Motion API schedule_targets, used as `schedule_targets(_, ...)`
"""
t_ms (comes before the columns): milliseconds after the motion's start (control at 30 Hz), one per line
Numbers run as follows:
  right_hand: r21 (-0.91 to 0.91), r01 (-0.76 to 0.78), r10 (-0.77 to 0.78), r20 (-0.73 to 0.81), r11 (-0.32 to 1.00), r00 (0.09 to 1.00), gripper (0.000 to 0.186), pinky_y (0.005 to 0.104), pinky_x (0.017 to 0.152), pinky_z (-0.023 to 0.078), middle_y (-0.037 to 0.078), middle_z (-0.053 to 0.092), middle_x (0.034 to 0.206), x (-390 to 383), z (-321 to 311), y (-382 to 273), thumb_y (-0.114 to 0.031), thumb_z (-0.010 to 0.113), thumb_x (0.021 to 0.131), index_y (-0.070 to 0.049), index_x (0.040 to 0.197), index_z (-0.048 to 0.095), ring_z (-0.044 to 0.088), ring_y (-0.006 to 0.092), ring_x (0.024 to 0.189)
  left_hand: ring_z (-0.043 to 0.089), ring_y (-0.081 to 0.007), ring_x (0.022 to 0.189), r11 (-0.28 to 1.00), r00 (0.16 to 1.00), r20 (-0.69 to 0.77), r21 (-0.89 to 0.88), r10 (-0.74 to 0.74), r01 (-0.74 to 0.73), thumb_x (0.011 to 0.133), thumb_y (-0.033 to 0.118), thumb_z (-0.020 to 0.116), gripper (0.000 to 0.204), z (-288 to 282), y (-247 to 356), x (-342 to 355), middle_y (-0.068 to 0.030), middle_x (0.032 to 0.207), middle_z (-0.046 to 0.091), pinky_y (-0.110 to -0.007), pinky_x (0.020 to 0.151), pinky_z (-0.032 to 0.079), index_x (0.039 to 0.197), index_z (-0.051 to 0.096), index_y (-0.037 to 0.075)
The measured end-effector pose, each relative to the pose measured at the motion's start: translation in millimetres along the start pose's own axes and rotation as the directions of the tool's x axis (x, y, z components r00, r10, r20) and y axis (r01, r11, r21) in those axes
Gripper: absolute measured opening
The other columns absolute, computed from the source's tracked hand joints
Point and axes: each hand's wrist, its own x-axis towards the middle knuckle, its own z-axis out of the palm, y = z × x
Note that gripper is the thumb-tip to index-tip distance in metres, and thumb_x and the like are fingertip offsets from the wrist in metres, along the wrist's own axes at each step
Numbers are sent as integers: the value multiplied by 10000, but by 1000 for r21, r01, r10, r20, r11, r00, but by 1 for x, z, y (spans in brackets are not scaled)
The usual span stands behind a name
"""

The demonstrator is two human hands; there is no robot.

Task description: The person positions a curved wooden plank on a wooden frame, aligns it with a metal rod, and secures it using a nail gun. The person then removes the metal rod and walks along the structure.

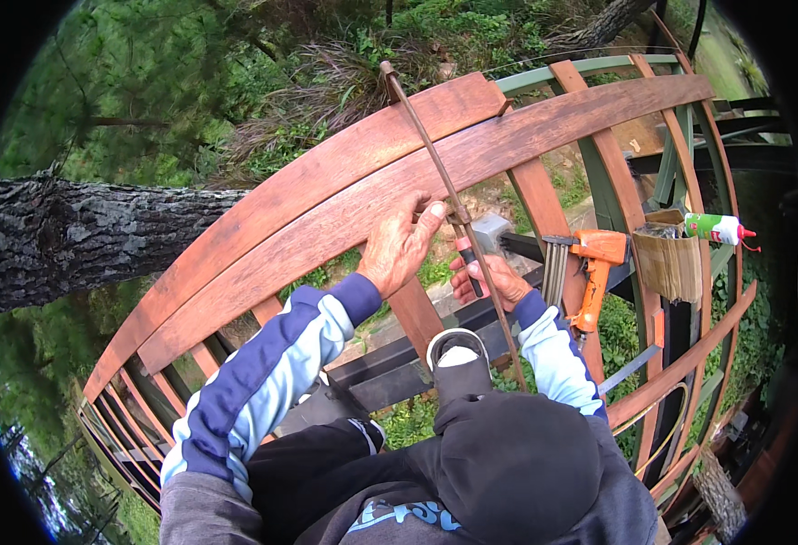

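A long, rusty bar clamp (442, 173) lies across two curved reddish-brown wooden boards, the outer board (354, 136) and the inner board (326, 204). Its far end hooks over the outer board's edge. My left hand (401, 243) is closed at the clamp's sliding jaw, thumb and fingers by the inner board's near edge. Below the jaw, my right hand (494, 282) wraps round the dark handle (468, 263) of the clamp's screw; some of its fingers are hidden behind the bar.
An orange nail gun (599, 263) rests on the slats at right. Past it, a green-and-white glue bottle (713, 227) with a red tip lies by a wooden block (671, 263). Open gaps separate the crosswise slats (541, 195). A tree trunk (90, 236) stands close at left.
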Motion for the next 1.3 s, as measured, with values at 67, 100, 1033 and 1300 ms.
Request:
schedule_targets(67,168,-35,16,117,985,993,388,415,729,595,123,645,994,9,-5,9,-306,659,909,-10,1137,554,681,242,858,624,-363,1058,991,988,-123,-111,-92,78,968,465,510,580,30,3,16,-274,1144,629,-408,891,478,1243,536,-45)
schedule_targets(100,246,-15,-19,132,969,991,335,432,715,600,137,653,988,13,-5,16,-266,655,905,-14,1108,565,683,251,852,621,-344,1047,968,977,-192,-246,-98,49,962,471,521,601,43,5,20,-261,1129,634,-400,893,474,1255,517,-53)
schedule_targets(1033,330,3,-2,-3,944,1000,447,272,534,439,60,586,814,19,-63,61,-355,706,859,-25,1114,544,554,158,646,583,-504,724,917,739,-582,-380,-341,124,1000,379,461,398,118,3,53,-294,725,598,-552,629,435,904,521,-2)
schedule_targets(1300,347,-30,4,78,938,997,474,276,664,492,84,589,888,16,-57,57,-341,717,850,4,1116,530,582,175,776,605,-397,640,922,703,-624,-368,-343,123,1004,404,471,419,123,2,54,-214,664,594,-471,593,449,927,559,1)
